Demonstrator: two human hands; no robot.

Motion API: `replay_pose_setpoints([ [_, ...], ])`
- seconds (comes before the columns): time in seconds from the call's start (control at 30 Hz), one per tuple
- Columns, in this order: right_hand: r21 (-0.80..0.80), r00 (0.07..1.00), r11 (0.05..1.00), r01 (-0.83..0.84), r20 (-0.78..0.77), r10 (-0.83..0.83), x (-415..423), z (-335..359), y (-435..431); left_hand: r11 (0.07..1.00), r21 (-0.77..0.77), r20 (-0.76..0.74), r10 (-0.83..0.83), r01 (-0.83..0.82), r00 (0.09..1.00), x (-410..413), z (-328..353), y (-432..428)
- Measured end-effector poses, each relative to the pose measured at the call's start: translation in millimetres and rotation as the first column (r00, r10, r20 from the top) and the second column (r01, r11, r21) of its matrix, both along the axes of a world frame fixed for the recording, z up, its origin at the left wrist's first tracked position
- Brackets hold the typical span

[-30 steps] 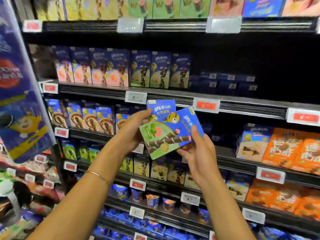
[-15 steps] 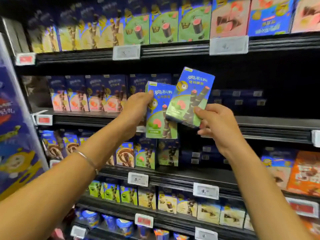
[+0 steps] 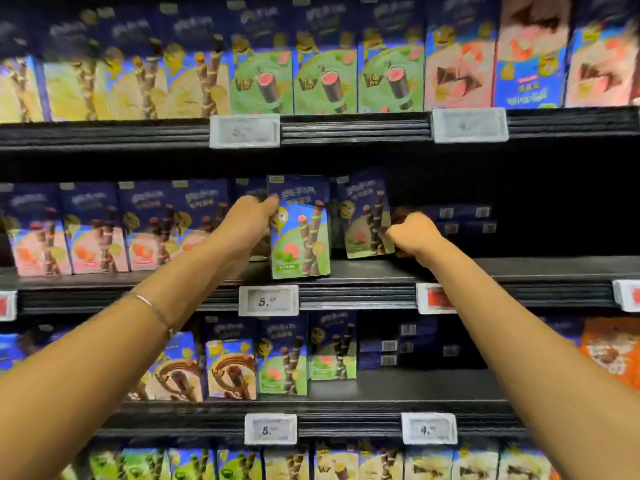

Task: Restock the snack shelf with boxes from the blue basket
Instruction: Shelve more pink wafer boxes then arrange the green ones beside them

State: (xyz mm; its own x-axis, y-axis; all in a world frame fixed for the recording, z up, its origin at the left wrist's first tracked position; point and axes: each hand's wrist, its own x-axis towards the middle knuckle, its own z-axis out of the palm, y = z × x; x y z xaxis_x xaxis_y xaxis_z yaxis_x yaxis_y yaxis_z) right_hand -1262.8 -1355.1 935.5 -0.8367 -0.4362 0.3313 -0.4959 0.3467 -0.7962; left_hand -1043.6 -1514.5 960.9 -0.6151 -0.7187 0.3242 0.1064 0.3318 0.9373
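Observation:
My left hand (image 3: 247, 220) grips the left edge of a blue-and-green wafer-roll box (image 3: 300, 233) that stands upright at the front edge of the middle shelf (image 3: 485, 271). My right hand (image 3: 414, 233) holds the right side of a second, matching box (image 3: 365, 220), slightly tilted and set deeper on the same shelf. The two boxes stand side by side, a small gap between them. The blue basket is out of view.
Pink-fronted boxes (image 3: 86, 230) fill the middle shelf to the left. Flat dark boxes (image 3: 464, 220) lie stacked at the back right, with dark open shelf space around them. Full rows stand on the shelf above (image 3: 325, 81) and on the one below (image 3: 284, 358).
Both hands moved forward from in front of the shelves and carried the two boxes onto the middle shelf. The view tilted upward and came closer.

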Motion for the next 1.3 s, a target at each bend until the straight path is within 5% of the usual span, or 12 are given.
replay_pose_setpoints([
  [0.43,0.306,0.992,0.947,0.093,-0.107,-0.063,16.7,1.3,-31.6,0.996,-0.076,0.046,0.051,-0.047,0.998,-2.2,-2.0,-44.3],
  [0.7,0.265,0.976,0.948,0.174,-0.172,-0.131,22.6,1.8,-29.3,0.977,-0.212,0.052,0.048,-0.036,0.997,-17.5,-1.2,-41.5],
  [0.83,-0.010,0.922,0.957,0.290,-0.264,-0.282,40.9,4.8,-29.0,0.964,-0.265,0.063,0.024,-0.006,0.998,-26.7,-2.2,-33.5],
  [0.97,-0.041,0.969,0.999,-0.028,-0.246,0.017,73.5,-1.2,-45.8,0.943,-0.330,0.080,0.058,-0.028,0.995,-34.5,-2.8,-30.2],
  [1.03,-0.021,0.973,0.998,-0.061,-0.225,0.054,80.3,-6.1,-55.0,0.925,-0.378,0.104,0.066,-0.022,0.992,-36.2,-2.2,-31.5],
  [1.17,-0.078,0.990,0.994,-0.070,-0.128,0.060,76.2,-8.7,-61.9,0.825,-0.564,0.148,0.123,-0.018,0.981,-30.9,2.9,-40.6],
  [1.3,-0.062,0.994,0.996,-0.068,-0.094,0.062,70.7,-5.8,-64.8,0.562,-0.825,0.151,0.327,-0.063,0.933,-22.3,8.4,-49.8],
])
